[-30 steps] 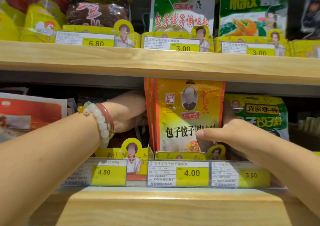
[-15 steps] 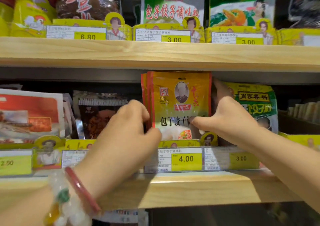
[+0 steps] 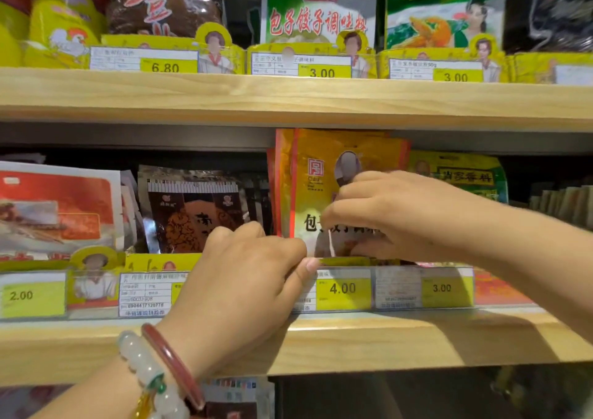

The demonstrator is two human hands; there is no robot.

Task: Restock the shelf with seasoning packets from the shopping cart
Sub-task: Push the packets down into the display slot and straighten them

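— Head view against half a second back: right hand (image 3: 401,216) now across the face of the orange seasoning packets (image 3: 321,174), covering the portrait and most of the black lettering. Earlier at the right edge of the stack, thumb on the front.
— And the left hand (image 3: 244,277)?
— Lower and to the right. Before, level with the packets' left edge; now in front of the price-tag rail (image 3: 398,287), thumb tip just above the 4.00 price tag (image 3: 342,288).
— Packets moved?
— Same slot: upright on the lower wooden shelf (image 3: 385,338), between the dark brown packet (image 3: 192,213) and the green-and-yellow packet (image 3: 465,174), tops just under the upper wooden shelf (image 3: 288,97).
— Grip?
— Right hand: palm toward the shelf, fingers bent against the front packet, thumb low near its bottom edge. Looks pinched, though blurred. Left hand: knuckles up, fingers curled, thumb pointing right toward the packets' lower edge. Contact with the packets or the rail not clear; nothing visibly held.
— Hands together?
— Close, not touching. Left thumb just below and left of the right hand.
— Wrist?
— White bead bracelet (image 3: 144,364) and red bangle (image 3: 173,361) on the left wrist, low in the picture.
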